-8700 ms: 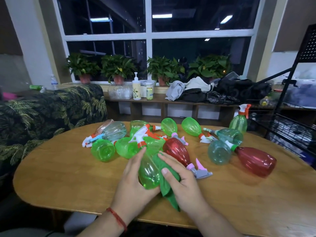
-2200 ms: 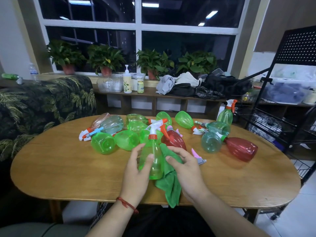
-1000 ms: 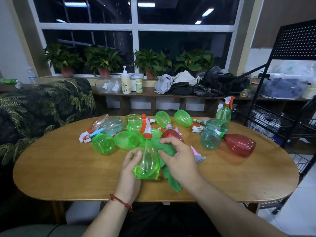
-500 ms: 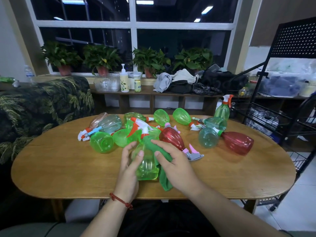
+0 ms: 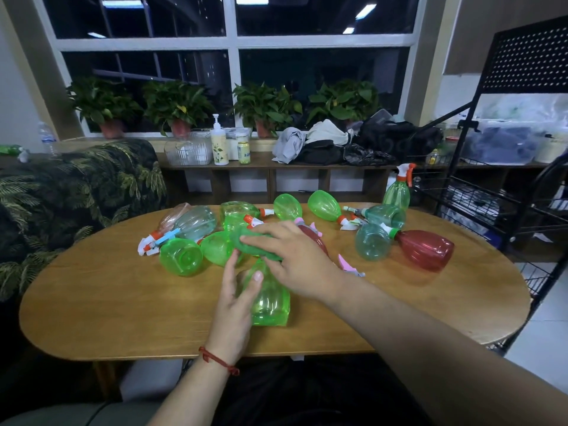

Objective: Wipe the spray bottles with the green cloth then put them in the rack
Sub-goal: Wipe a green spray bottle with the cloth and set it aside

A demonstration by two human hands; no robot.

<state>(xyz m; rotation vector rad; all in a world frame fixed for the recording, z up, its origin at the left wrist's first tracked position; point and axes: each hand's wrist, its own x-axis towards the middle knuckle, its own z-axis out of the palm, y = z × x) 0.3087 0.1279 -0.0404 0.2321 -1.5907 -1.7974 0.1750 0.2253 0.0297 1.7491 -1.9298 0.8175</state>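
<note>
Fingers of our left hand [image 5: 236, 298] curl round the green bottle [image 5: 272, 302], steadying it upright near the table [image 5: 123, 302] edge, so our right hand [image 5: 296, 261] can wrap the green cloth [image 5: 255, 245] over its top; the rack [image 5: 528, 53] waits far right

About thirteen spray bottles [image 5: 424, 250], four potted plants [image 5: 264, 106], one green cloth [image 5: 256, 249], one rack [image 5: 528, 53]

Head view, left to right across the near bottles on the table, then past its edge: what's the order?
base-on green bottle → held green bottle in the left hand, with the right hand gripping the green cloth on its top → clear bottle → red bottle → black rack
</note>
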